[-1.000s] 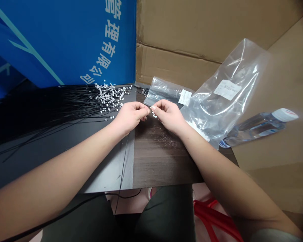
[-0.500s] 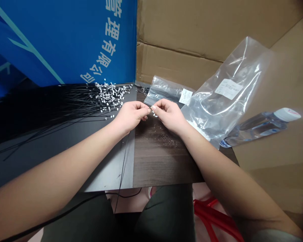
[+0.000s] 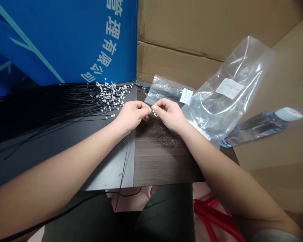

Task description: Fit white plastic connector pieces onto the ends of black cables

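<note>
Spreading across the view, the dark surface (image 3: 161, 161) carries everything. A big clear bag (image 3: 232, 101) leans at two o'clock from the hands. A heap of black wires (image 3: 73, 101) with white end pieces fans out at ten o'clock. A water bottle (image 3: 262, 126) lies at three o'clock and a smaller bag (image 3: 164, 90) at twelve. The left hand (image 3: 131, 116) and right hand (image 3: 169, 116) meet mid-surface, each grip pinched tight, thumb to forefinger, on the tip of one thin black wire (image 3: 125, 158). The wire trails toward six o'clock over the near edge. Any part between the fingertips is too small to tell.
</note>
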